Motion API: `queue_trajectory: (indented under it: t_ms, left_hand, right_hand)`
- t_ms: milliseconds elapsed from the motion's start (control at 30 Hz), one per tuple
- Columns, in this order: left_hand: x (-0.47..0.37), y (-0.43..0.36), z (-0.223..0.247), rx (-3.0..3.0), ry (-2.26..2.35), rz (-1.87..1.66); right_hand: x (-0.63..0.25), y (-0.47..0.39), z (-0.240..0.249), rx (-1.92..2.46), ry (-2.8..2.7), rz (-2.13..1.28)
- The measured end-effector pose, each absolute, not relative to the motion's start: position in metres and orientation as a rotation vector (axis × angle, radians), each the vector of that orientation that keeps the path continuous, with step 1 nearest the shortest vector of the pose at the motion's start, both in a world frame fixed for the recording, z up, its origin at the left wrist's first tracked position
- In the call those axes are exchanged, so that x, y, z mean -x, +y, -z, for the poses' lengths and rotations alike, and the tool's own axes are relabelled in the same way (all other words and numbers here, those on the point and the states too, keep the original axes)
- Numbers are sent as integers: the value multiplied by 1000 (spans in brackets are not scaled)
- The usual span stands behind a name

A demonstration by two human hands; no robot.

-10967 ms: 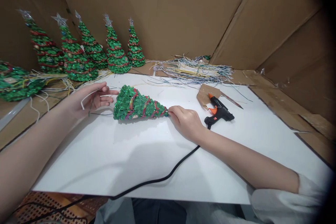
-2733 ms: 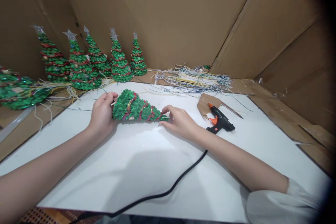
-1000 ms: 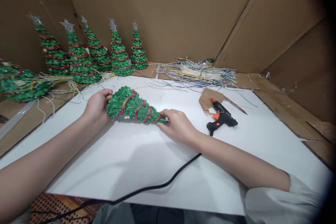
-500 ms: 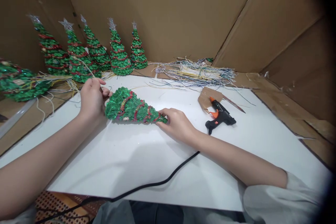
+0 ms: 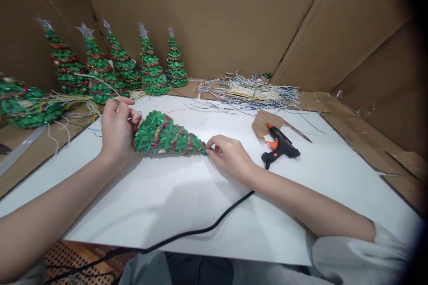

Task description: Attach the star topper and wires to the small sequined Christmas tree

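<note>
A small green Christmas tree [image 5: 167, 136] with red garland lies on its side between my hands, its base to the left and its narrow top to the right. My left hand [image 5: 118, 122] is closed at the base, with a thin white wire [image 5: 96, 79] held in its fingers and curving up to the left. At the narrow top, my right hand [image 5: 229, 153] pinches what looks like a thin wire end; the fingertips partly hide it. Unlike the standing trees, this one shows no star on its top.
Several star-topped trees [image 5: 152, 69] stand along the back left; another tree [image 5: 30, 104] lies at far left among wires. A wire bundle [image 5: 254, 91] is at the back. A black glue gun [image 5: 282, 147] rests on cardboard, its cord [image 5: 200, 233] crossing the white board [image 5: 160, 205].
My right hand has shifted slightly off the tree's tip, where a thin strand now shows. More white wire sticks out from my left hand, reaching farther left. The tree has barely moved.
</note>
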State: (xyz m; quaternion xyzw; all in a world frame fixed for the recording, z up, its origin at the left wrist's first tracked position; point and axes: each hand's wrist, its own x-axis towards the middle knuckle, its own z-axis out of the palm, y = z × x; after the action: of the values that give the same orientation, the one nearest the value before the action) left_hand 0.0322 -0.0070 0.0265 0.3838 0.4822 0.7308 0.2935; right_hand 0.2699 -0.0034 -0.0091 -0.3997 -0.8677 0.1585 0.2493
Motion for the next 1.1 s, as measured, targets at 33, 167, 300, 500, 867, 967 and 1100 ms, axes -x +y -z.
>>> queue_trajectory:
  t_ms: [33,167,300,500,867,967,1100]
  left_hand:
    - [-32,-8,-26,-1065,1282,-1947]
    - [-33,-9,-26,-1182,1379,-1910]
    - [-34,-3,-28,-1104,1506,-1849]
    - [-30,14,-28,-944,1607,-1714]
    - [-31,22,-24,-1196,1341,-1778]
    - [-29,14,-21,-1342,1261,-1817]
    - [-27,8,-17,-1599,1304,-1786]
  right_hand:
    - [-269,-4,10,1077,-2368,-408]
    - [-267,-6,9,1056,-2362,-357]
    - [-266,-5,10,1027,-2325,-398]
    - [-267,1,14,989,-2284,-457]
    - [-280,6,6,1077,-2330,-325]
    - [-311,4,-8,1328,-2370,-170]
    - [-366,-7,-15,1855,-2222,-276]
